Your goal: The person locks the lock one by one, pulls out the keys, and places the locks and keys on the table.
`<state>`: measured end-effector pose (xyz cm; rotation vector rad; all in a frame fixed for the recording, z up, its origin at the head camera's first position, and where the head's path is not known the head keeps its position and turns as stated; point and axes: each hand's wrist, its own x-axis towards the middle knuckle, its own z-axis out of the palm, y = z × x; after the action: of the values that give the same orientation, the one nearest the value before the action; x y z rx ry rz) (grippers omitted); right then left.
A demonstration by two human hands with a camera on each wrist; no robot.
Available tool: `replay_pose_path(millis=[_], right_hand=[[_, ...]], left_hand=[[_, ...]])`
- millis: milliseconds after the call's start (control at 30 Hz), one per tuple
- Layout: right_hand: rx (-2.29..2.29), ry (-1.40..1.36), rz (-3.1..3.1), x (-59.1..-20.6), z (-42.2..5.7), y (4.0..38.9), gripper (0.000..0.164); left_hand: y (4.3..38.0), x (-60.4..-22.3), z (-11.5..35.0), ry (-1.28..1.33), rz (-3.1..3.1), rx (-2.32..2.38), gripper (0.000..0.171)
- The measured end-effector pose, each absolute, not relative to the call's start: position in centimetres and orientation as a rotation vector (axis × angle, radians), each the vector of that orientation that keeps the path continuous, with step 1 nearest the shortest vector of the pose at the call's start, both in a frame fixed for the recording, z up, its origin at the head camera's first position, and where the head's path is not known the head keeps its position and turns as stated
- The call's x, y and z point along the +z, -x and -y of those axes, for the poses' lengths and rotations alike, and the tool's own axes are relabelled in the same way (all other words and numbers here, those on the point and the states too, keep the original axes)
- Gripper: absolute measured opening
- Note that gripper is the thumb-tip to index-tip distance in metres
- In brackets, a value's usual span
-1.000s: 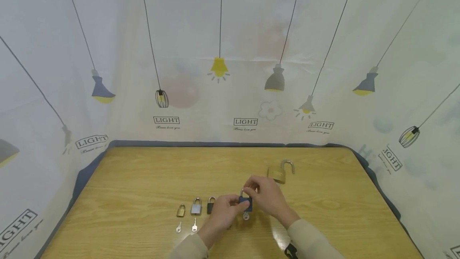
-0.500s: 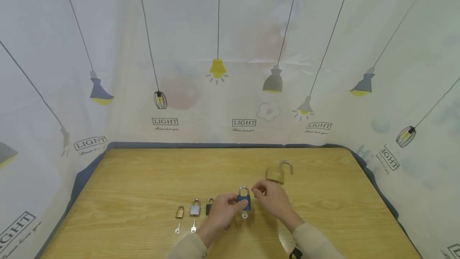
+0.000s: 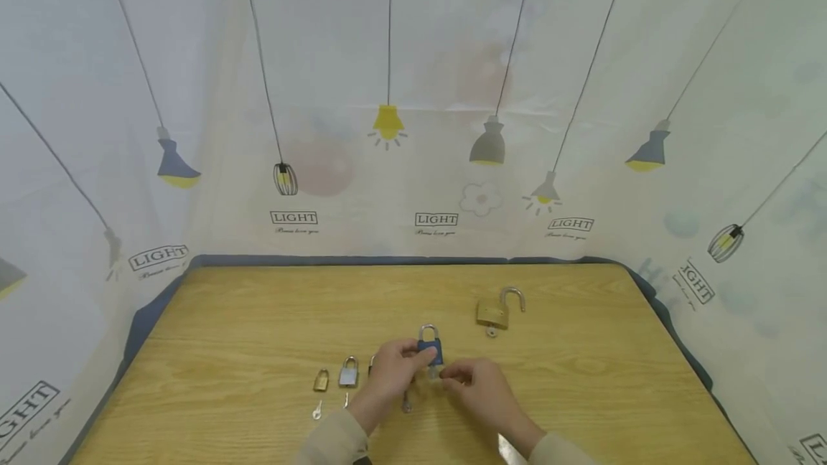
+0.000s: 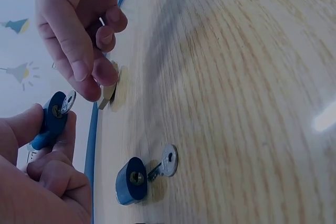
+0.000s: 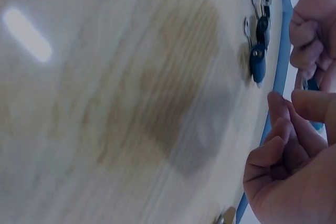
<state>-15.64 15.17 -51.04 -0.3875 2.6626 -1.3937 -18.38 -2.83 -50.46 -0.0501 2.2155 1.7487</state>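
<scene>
My left hand [image 3: 394, 372] holds a blue padlock [image 3: 429, 349] above the table, its thumb on the front and fingers behind. The shackle is up and down in the body. A silver key [image 4: 68, 102] sticks out of the keyhole in the underside. Just below and to the right, my right hand [image 3: 481, 390] has its fingers loosely bent, thumb and index fingertips close beside that key. In the left wrist view a small gap shows between them and the key. Another blue padlock [image 4: 131, 182] lies on the table, with a key [image 4: 169, 161] in front of it.
Left of my hands stand a small brass padlock [image 3: 321, 379] and a silver padlock [image 3: 349, 373], each with a key below. A black padlock is mostly hidden by my left hand. A large brass padlock [image 3: 492, 313] lies farther back with its shackle swung out.
My right hand has left the shackle and moved down toward the key at the padlock's underside. My left hand has shifted slightly left and up with the padlock.
</scene>
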Motion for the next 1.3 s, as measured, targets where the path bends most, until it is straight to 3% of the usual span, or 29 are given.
replay_pose_path(millis=[600,1300], right_hand=[[-1.695,-0.052,-2.506,-50.9,-13.4,15.0,0.021],[-1.792,-0.135,-2.404,-51.2,-13.3,14.7,0.023]], left_hand=[[18.5,-50.6,2.3,0.14,-2.253,1.75,0.042],[18.2,-50.7,2.3,0.109,-2.287,1.729,0.041]])
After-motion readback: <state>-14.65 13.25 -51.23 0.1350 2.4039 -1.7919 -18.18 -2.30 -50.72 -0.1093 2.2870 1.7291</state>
